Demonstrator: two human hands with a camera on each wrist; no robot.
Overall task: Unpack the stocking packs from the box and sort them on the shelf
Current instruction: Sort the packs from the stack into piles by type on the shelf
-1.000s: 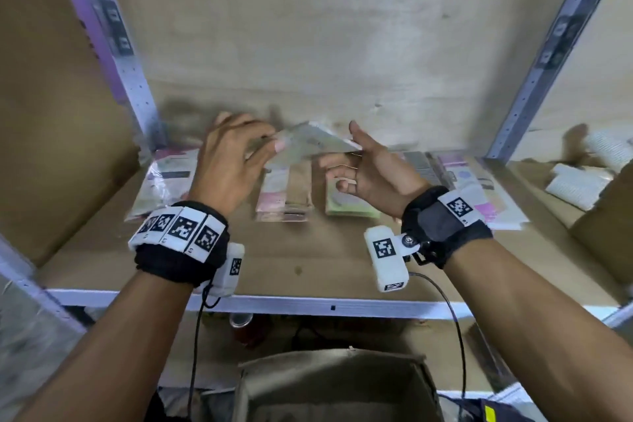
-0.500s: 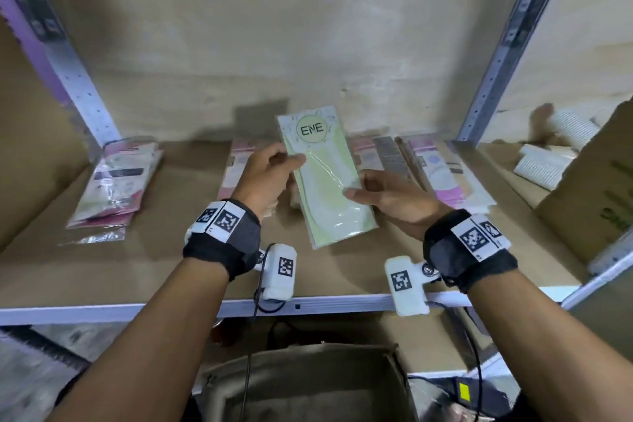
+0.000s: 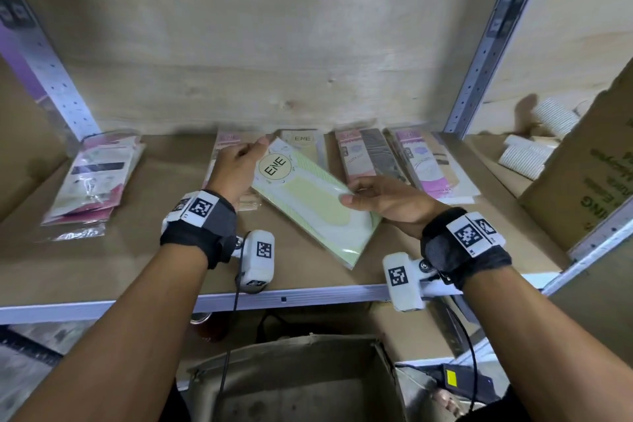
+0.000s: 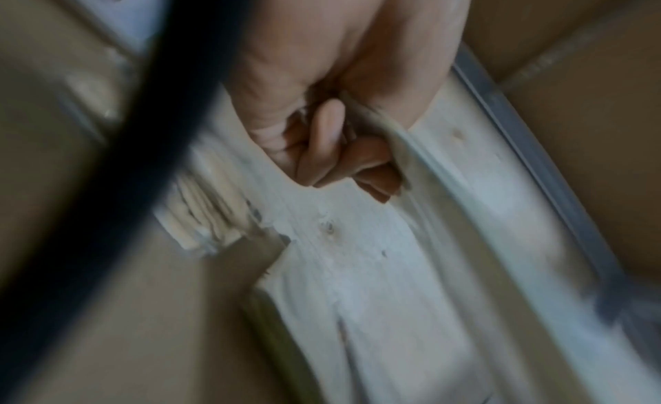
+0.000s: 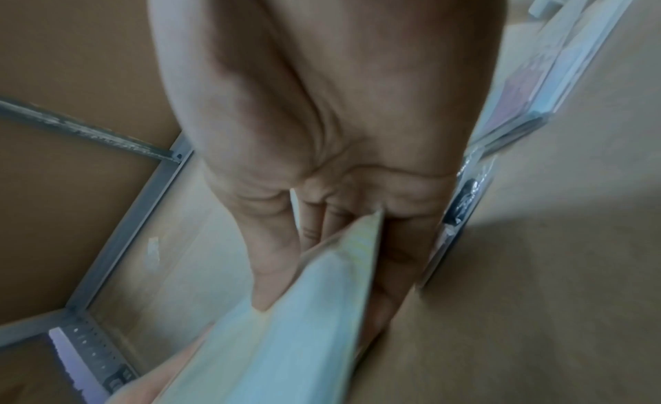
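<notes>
I count two hands (image 3: 236, 168) (image 3: 394, 199) and one green ENE pack (image 3: 315, 205). Five groups of packs lie on the shelf (image 3: 137, 267). One open box (image 3: 298, 384) sits below.

A: Left hand (image 3: 239, 168)?
B: Forearm reaches forward from near left, back of hand up. Thumb lies along the far corner of the pale green pack (image 3: 315, 205); wrist view, blurred, shows fingers curled beneath, pinching the edge.
A: Right hand (image 3: 394, 202)?
B: Forearm enters from near right. Thumb above the pack's right edge, fingers under it, a pinch. Both wrists wear black straps.
</notes>
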